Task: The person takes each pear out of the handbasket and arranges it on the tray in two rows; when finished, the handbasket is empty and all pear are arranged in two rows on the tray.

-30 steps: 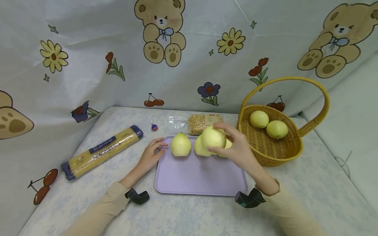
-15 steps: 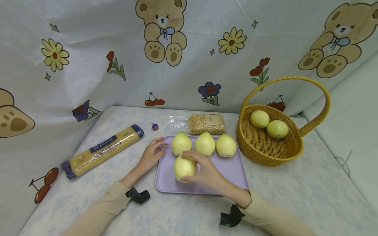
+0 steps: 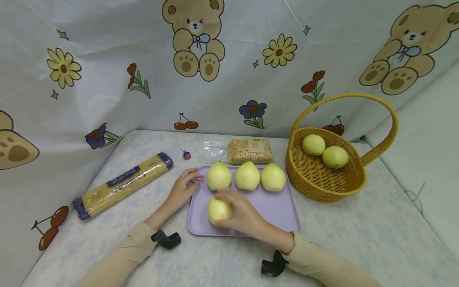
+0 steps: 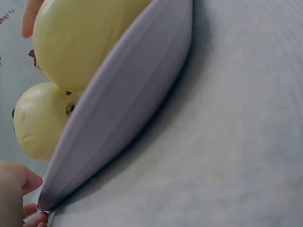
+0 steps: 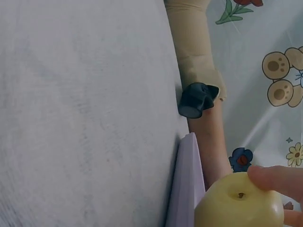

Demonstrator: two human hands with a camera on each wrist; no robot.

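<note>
My right hand (image 3: 244, 212) grips a pale yellow-green pear (image 3: 219, 210) at the front left of a lilac tray (image 3: 267, 207). In the right wrist view the thumb lies against this pear (image 5: 241, 203), close to the tray's edge. Along the tray's back stand three more pears: a left one (image 3: 218, 175), a middle one (image 3: 247, 176) and a right one (image 3: 273, 177). At the tray's left rim rests my left hand (image 3: 183, 187), its fingers loosely bent at the corner. The left wrist view shows its fingertips touching the tray's rim (image 4: 113, 94).
A wicker basket (image 3: 324, 189) with two yellow-green fruits (image 3: 324, 151) stands right of the tray. Behind the tray lies a bag of corn kernels (image 3: 247, 151). A long yellow packet of noodles (image 3: 123, 185) and a lollipop (image 3: 186, 153) lie to the left.
My right hand has carried the pear from above the back right pears to the tray's front left, lower down. My left hand has stayed at the rim.
</note>
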